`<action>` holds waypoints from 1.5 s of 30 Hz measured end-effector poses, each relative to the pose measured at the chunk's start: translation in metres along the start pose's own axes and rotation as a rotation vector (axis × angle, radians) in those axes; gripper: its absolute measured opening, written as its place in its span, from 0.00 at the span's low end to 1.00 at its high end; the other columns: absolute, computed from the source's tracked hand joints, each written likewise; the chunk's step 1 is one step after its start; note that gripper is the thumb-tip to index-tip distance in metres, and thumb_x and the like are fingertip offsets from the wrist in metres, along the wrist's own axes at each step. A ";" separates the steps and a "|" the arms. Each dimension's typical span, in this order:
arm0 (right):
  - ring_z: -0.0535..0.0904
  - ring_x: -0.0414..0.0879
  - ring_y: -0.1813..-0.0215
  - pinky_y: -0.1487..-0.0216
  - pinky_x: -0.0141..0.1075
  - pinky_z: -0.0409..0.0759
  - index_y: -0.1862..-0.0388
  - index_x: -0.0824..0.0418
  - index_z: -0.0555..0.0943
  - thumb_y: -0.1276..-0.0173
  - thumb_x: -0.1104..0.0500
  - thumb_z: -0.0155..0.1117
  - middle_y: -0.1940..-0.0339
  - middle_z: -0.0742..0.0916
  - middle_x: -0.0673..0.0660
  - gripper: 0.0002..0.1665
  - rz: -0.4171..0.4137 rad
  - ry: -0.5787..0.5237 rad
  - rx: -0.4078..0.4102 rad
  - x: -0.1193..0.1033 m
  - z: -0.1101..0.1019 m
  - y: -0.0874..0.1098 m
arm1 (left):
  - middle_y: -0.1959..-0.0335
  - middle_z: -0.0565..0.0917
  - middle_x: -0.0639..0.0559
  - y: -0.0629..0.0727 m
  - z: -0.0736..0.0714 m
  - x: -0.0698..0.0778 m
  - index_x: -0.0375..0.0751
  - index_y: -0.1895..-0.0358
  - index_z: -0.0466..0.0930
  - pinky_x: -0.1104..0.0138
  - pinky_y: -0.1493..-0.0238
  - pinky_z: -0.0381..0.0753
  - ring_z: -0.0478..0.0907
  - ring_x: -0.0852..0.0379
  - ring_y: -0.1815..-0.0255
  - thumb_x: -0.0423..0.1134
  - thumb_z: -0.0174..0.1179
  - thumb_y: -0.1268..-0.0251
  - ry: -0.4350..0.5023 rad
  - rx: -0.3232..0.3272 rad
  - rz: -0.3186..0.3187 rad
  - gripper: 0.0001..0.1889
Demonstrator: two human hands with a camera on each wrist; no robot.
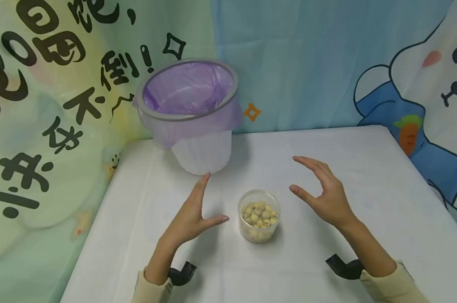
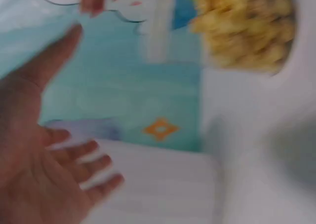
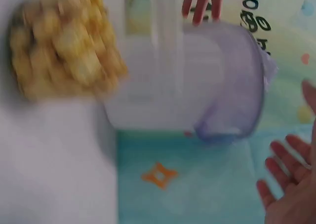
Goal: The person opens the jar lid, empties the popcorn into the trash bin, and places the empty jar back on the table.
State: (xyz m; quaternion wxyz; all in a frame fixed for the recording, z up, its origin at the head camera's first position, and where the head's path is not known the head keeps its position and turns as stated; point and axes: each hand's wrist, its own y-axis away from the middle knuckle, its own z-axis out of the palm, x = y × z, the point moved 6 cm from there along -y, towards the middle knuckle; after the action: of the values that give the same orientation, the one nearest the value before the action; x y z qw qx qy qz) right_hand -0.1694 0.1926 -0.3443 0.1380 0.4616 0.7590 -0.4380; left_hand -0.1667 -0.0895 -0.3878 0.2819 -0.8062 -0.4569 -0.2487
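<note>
One printed cloth backdrop [image 1: 308, 75] fills the far side, and before it spreads the white surface [image 1: 118, 252]. Toward the back left of the surface stands a pale bin [image 1: 203, 155], wide at the top, with a purple liner [image 1: 190, 92] folded over its grey rim; it sits well apart from everything nearer the person. Next come the hands — left [image 1: 190, 216] and right [image 1: 328, 195] — both empty, fingers extended, thumbs held away from them, so that each makes a wide gap facing inward. Shadows suggest that they are held above the surface rather than resting on it. Between them stands the clear round cup [image 1: 259, 237], upright on the surface, its axis vertical; it looks squat, with no marked long side. It lies directly to the right of the left thumb, about level with that thumb's tip, and touches neither hand. From the right hand it lies to the left and somewhat closer to the person's body, the right thumb being level with the cup's far rim. By the head view the left hand is a little nearer — though how high each hand is against the cup is hard to tell. Smallest are the yellow popcorn-like pieces [image 1: 259, 213], heaped inside the cup below its rim.
</note>
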 end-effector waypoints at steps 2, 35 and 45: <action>0.62 0.42 0.35 0.38 0.42 0.61 0.35 0.57 0.68 0.52 0.65 0.73 0.38 0.74 0.55 0.43 -0.035 -0.086 -0.055 0.000 0.014 0.003 | 0.27 0.49 0.49 -0.001 0.018 -0.005 0.49 0.26 0.37 0.54 0.35 0.57 0.47 0.54 0.29 0.52 0.71 0.56 0.088 -0.039 0.010 0.59; 0.57 0.49 0.33 0.46 0.62 0.62 0.29 0.55 0.59 0.55 0.56 0.76 0.31 0.66 0.53 0.55 0.061 -0.337 -0.450 0.014 0.071 0.022 | 0.43 0.65 0.49 -0.024 0.089 0.001 0.39 0.33 0.53 0.63 0.46 0.69 0.65 0.58 0.46 0.45 0.76 0.66 0.347 -0.170 0.047 0.53; 0.53 0.51 0.33 0.47 0.68 0.59 0.28 0.55 0.56 0.59 0.56 0.76 0.30 0.62 0.55 0.59 0.067 -0.430 -0.323 0.008 0.069 0.024 | 0.46 0.67 0.46 -0.029 0.060 0.032 0.41 0.35 0.57 0.56 0.46 0.67 0.68 0.53 0.51 0.58 0.74 0.71 -0.045 -0.068 0.008 0.54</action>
State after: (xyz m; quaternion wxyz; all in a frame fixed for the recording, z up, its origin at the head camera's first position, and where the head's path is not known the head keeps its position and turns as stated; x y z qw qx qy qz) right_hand -0.1672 0.1472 -0.4021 0.3820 0.3550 0.7566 -0.3945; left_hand -0.1683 -0.0173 -0.4032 0.2448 -0.8226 -0.4512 -0.2447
